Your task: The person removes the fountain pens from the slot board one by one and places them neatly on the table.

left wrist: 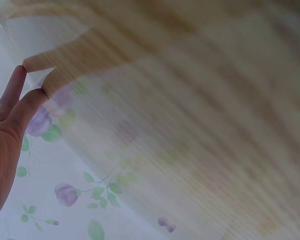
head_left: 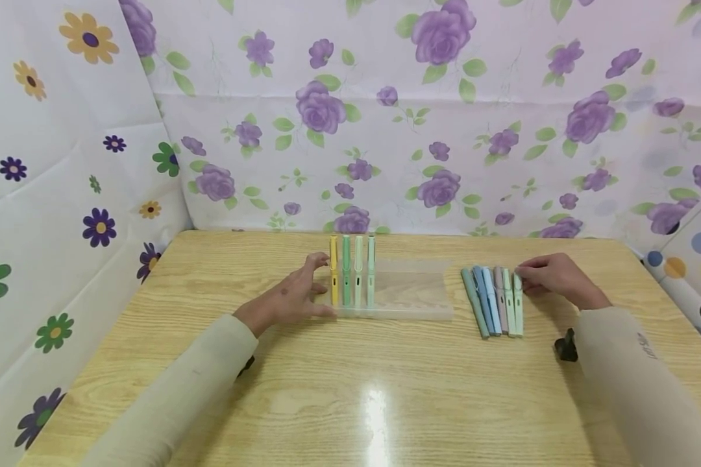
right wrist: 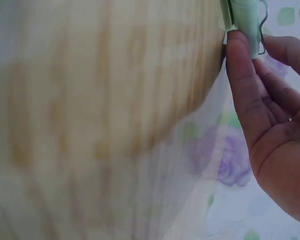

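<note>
A clear plastic pen tray point(head_left: 409, 313) lies on the table, with a yellow pen point(head_left: 334, 272), a green pen point(head_left: 346, 272), a pale yellow-green pen point(head_left: 359, 272) and a mint pen point(head_left: 370, 275) standing side by side at its left end. My left hand point(head_left: 295, 295) holds that end, thumb at the front corner and fingers farther back. To the right of the tray lies a row of several pens in blue, mauve and green. At the row's right end my right hand point(head_left: 555, 280) pinches the cap of a light green pen point(right wrist: 246, 22) between thumb and fingers.
A dark teal pen point(head_left: 475, 303), blue pens and a mauve pen point(head_left: 500, 298) lie close together beside the light green ones. Behind the wooden table point(head_left: 304, 389) hangs a floral cloth point(head_left: 385, 162). Another flowered cloth point(head_left: 64, 162) borders the left side.
</note>
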`<state>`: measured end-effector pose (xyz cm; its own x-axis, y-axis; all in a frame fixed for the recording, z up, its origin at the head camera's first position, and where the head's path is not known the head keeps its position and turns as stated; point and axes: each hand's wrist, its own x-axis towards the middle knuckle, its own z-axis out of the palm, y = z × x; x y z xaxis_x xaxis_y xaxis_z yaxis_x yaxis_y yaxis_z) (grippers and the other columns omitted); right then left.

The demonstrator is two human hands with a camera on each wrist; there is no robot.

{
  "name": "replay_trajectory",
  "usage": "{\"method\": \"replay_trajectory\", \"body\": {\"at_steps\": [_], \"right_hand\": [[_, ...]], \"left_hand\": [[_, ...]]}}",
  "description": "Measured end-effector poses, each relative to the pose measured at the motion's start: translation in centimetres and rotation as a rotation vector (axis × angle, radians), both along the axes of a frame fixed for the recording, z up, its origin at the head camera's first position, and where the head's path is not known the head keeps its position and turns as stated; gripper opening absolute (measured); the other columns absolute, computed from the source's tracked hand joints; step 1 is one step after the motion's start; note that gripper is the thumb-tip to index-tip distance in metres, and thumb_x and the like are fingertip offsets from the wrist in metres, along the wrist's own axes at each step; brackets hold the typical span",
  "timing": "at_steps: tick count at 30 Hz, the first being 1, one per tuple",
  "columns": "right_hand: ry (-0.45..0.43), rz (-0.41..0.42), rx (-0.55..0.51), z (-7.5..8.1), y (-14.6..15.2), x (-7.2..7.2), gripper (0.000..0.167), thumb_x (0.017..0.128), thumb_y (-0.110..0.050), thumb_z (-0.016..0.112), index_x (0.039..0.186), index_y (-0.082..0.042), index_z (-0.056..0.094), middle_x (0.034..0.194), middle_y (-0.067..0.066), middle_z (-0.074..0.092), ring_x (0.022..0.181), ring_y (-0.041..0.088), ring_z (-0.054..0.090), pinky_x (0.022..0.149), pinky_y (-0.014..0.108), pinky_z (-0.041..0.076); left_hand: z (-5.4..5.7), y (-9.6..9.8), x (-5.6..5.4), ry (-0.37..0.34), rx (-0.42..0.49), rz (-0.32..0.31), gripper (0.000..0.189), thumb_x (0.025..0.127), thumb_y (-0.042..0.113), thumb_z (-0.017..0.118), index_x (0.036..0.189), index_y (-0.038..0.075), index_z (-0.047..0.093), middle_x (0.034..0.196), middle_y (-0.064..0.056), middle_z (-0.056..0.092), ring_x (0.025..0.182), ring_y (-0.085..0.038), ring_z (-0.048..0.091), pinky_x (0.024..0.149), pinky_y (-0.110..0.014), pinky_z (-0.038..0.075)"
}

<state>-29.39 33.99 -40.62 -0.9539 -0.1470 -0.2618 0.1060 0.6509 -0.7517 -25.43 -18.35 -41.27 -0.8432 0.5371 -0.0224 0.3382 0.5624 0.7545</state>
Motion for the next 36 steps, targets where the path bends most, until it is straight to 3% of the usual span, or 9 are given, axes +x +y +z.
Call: {"method": "replay_trajectory", "body": {"at_steps": [15, 21, 24, 36], "right_hand": [[-0.045, -0.001, 0.019, 0.7, -0.1, 0.3, 0.063, 0.104, -0.035, 0.054, 0.137, 0.018, 0.045, 0.109, 0.018, 0.07, 0.09, 0.02, 0.072, 0.08, 0.036, 0.058], [-0.008, -0.012, 0.03, 1.7, -0.1, 0.4, 0.064, 0.105, -0.038, 0.051, 0.137, 0.016, 0.046, 0.11, 0.018, 0.071, 0.093, 0.021, 0.072, 0.084, 0.039, 0.057], [0.022, -0.011, -0.023, 2.3, -0.4, 0.3, 0.062, 0.105, -0.037, 0.052, 0.137, 0.016, 0.046, 0.115, 0.022, 0.068, 0.096, 0.022, 0.071, 0.086, 0.04, 0.056], [0.105, 0.041, -0.071, 5.3, -3.3, 1.0, 0.061, 0.104, -0.04, 0.054, 0.137, 0.01, 0.05, 0.12, 0.022, 0.066, 0.105, 0.029, 0.069, 0.091, 0.04, 0.054]], "left_hand": [[0.2, 0.1, 0.1, -0.026, -0.005, 0.015, 0.099, 0.085, 0.029, 0.082, 0.151, 0.019, 0.009, 0.162, -0.014, 0.017, 0.126, -0.033, 0.056, 0.099, -0.05, 0.048], [0.2, 0.1, 0.1, -0.021, -0.017, 0.012, 0.1, 0.086, 0.028, 0.082, 0.152, 0.019, 0.008, 0.162, -0.014, 0.017, 0.126, -0.033, 0.056, 0.099, -0.049, 0.049], [0.1, 0.1, 0.1, -0.017, -0.02, 0.009, 0.1, 0.086, 0.028, 0.081, 0.152, 0.018, 0.007, 0.162, -0.014, 0.016, 0.126, -0.033, 0.056, 0.099, -0.049, 0.048], [0.1, 0.1, 0.1, -0.011, -0.008, 0.013, 0.099, 0.085, 0.027, 0.082, 0.152, 0.018, 0.009, 0.161, -0.015, 0.018, 0.125, -0.033, 0.057, 0.099, -0.05, 0.048]]}}
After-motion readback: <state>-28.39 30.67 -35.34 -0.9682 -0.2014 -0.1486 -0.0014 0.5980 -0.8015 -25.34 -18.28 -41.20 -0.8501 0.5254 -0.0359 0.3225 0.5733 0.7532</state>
